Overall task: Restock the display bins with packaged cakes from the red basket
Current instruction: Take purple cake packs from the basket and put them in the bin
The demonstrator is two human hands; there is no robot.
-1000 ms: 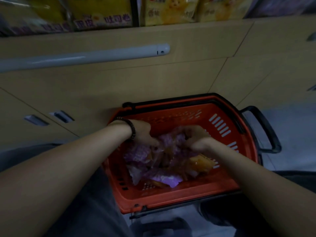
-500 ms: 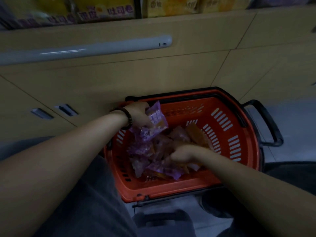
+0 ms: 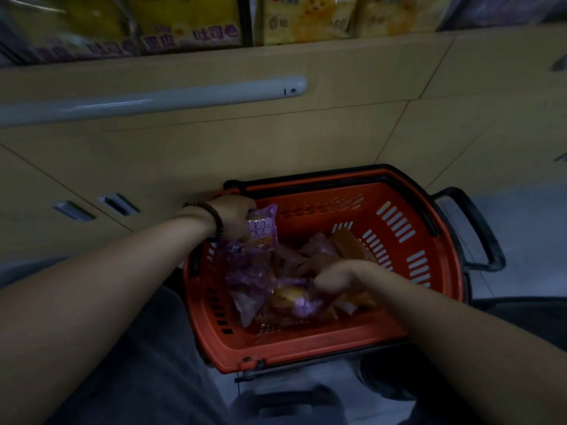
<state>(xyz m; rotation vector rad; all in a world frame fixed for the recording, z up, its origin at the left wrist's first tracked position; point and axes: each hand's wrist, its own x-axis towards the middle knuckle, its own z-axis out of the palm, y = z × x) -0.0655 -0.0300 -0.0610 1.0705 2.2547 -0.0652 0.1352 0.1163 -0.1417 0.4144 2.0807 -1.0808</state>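
Cabinet front (image 3: 276, 142): tan panels with dark seams, filling the upper and middle frame.
Rail (image 3: 153, 99): pale grey, rounded end, running level across the upper left.
Pulls (image 3: 118, 204): two recessed, middle left; more at the right edge, blurred.
Packs (image 3: 306, 19): yellow, along the top edge, possibly on a shelf.
Floor (image 3: 527, 225): grey, right side.
Light: dim throughout.

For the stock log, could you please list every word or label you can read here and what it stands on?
"吐司卷": purple characters on the yellow snack bag at the top.
Print on the yellow bags with a cartoon figure, further right: too blurred to read.
White characters on the purple cake packet held by the left hand: too blurred to read.
On the packets in the red plastic basket: nothing legible.
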